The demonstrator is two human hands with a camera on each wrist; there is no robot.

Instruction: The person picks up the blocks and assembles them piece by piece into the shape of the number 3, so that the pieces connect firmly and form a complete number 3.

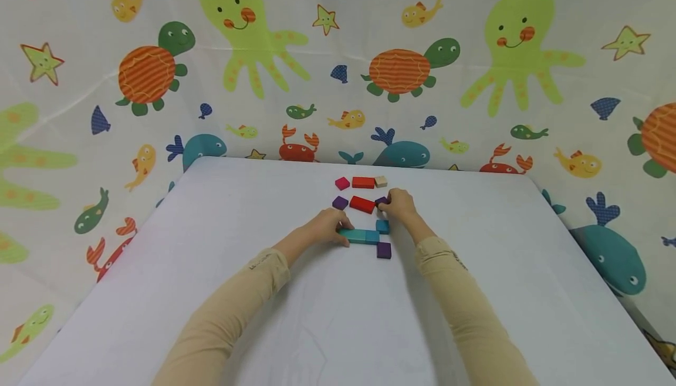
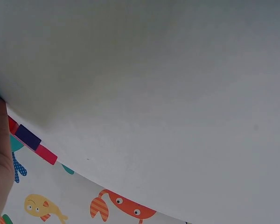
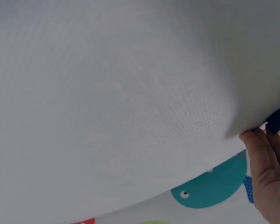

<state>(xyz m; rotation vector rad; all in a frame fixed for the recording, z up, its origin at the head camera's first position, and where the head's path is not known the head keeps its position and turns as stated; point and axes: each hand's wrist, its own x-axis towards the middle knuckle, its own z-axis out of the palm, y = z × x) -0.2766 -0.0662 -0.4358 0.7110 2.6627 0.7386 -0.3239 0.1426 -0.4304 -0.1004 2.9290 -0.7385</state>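
While the right hand (image 1: 402, 205) is pinching a purple block (image 1: 381, 201) between thumb and fingers, that block is lying just left of the hand, at the right end of a red bar (image 1: 362, 205). The bar's long axis is running mostly left to right on the table (image 1: 237, 210), its right end angling slightly toward the person, so the meeting of block and bar seems the relation that matters. The fingers are covering part of the block, so whether the two are touching is hard to tell. Of the hands, the right is lying nearer this spot, its forearm slanting in from the near right.

The left hand (image 1: 328, 226) is resting nearer the person, thumb and fingers narrowed on the left end of a teal bar (image 1: 354, 236). That bar is pointing rightward from the hand, its far end meeting a light blue block (image 1: 372, 237). Another blue block (image 1: 382, 227) is sitting between the teal bar's right end and the right hand.
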